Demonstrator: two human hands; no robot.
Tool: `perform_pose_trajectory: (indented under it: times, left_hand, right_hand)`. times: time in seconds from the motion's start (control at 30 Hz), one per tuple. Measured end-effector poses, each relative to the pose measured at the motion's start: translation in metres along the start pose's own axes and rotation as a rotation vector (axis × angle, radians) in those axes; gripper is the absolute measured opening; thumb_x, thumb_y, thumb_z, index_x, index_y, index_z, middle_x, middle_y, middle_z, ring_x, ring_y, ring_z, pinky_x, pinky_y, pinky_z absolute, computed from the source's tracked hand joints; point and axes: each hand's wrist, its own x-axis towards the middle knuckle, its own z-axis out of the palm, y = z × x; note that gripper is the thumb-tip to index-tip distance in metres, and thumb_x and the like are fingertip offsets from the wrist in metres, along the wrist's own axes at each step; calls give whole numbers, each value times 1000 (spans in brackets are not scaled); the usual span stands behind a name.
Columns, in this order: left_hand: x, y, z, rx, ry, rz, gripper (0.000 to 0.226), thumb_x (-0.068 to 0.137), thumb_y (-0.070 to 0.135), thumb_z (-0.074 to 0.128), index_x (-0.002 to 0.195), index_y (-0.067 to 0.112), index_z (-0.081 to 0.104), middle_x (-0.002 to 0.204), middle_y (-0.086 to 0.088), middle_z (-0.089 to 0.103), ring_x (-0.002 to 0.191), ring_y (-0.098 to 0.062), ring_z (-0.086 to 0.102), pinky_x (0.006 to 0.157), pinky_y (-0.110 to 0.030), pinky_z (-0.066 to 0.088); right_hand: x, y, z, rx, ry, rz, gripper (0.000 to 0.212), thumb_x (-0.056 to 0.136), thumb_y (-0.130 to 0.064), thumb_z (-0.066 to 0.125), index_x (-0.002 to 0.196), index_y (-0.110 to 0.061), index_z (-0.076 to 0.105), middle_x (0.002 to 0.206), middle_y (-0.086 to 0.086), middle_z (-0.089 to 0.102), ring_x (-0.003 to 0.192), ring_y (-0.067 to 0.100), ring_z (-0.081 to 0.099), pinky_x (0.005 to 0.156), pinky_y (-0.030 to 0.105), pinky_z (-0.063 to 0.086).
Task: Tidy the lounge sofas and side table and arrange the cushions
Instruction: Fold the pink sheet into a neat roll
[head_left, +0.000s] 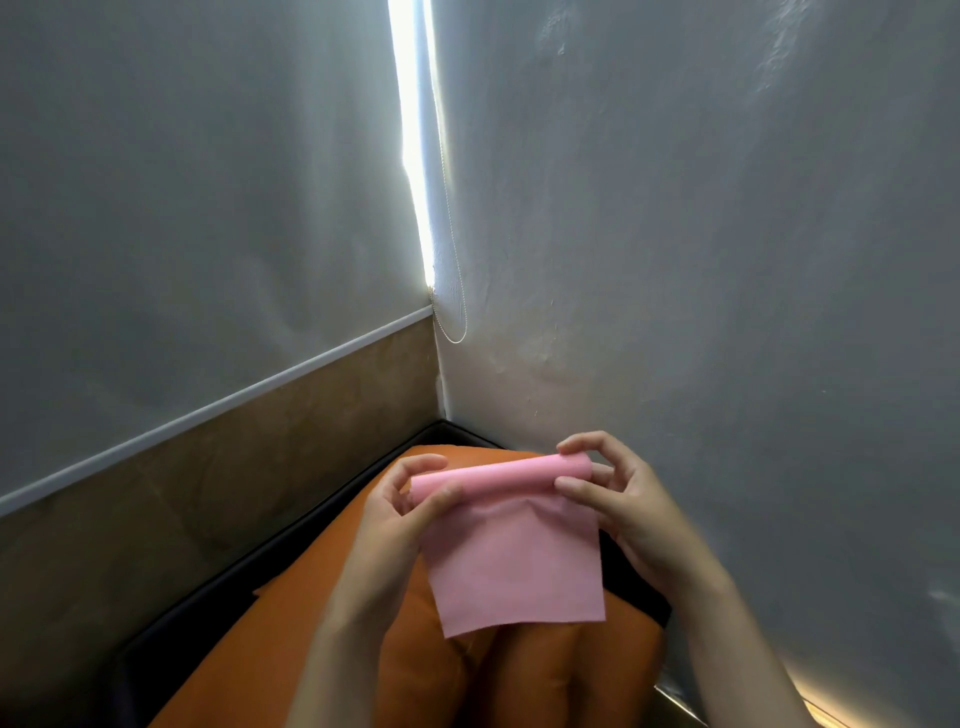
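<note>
A pink cloth (514, 551) hangs in the air in front of me, its top edge rolled over. My left hand (400, 525) pinches the roll's left end between thumb and fingers. My right hand (618, 499) pinches the right end, fingers curled over the fold. Below the cloth lie orange cushions (322, 649) on a dark sofa frame (218, 587) set into the room's corner.
A grey roller blind (182, 208) covers the wall on the left, with a bright gap at the corner. Its bead chain (457, 312) hangs there. A grey plastered wall (727, 260) stands close on the right. Brown panelling (156, 509) runs below the blind.
</note>
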Motion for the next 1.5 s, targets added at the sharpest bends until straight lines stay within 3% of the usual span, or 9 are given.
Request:
perform_pose_trajectory:
  times: [0.1,0.27,0.47,0.73,0.93,1.1,1.3,1.43,1.5]
  left_hand:
    - [-1,1,4,-46,-10,-13,34,77,24,76,108,21,64,91,-5,66,74,-15,67,69,-36,56]
    - [-3,1,11,-109,-44,-20,41,72,21,75,110,20,61,80,4,70,73,-15,67,69,-36,56]
    - [-1,1,9,-127,-55,-10,44,68,22,81,109,20,62,76,7,70,71,-15,67,65,-34,56]
    - [2,-1,11,-111,-52,-51,42,70,28,73,110,18,63,94,-7,68,83,-20,67,65,-31,55]
    - [5,-7,15,-46,-41,-119,43,73,45,77,102,14,69,99,-13,71,93,-29,67,82,-42,53]
    - [7,-7,15,-30,-2,-65,38,64,36,76,96,17,68,86,-5,69,79,-20,64,62,-30,52]
    - [5,-3,16,-89,-24,-26,50,62,20,87,106,16,64,90,-7,67,80,-20,66,64,-30,55]
    - [7,-4,15,-89,-39,-52,51,63,24,87,108,20,63,95,-8,65,82,-21,66,68,-32,56]
    - [7,-4,16,-61,-55,-83,46,65,36,76,107,23,63,101,-8,64,87,-22,65,71,-34,55]
  right_hand:
    - [1,0,4,20,59,-6,36,68,-21,84,98,-23,64,82,4,68,76,21,65,65,31,53]
    - [2,2,9,-81,95,-39,28,64,-35,81,87,-24,69,78,-1,66,73,14,62,63,29,53]
    - [2,0,10,-54,84,-27,30,68,-27,79,87,-9,64,75,6,61,67,16,61,55,29,53]
    - [2,1,6,-64,51,-49,23,69,-25,79,86,-21,64,78,6,63,72,21,62,61,35,54]
    - [2,2,4,-83,11,-56,27,69,-21,79,92,-20,64,81,5,63,75,20,60,66,36,52]
    - [3,2,2,-75,26,-19,33,65,-19,81,94,-24,64,80,1,65,75,17,62,64,33,52]
    - [4,4,2,-147,57,4,29,64,-27,82,90,-22,68,80,2,67,74,18,63,67,35,54]
    - [4,3,2,-141,89,-22,24,69,-30,78,88,-18,69,80,3,67,73,18,64,64,34,54]
    - [5,3,1,-140,92,-38,23,69,-28,78,88,-18,68,80,4,67,73,18,63,63,33,53]
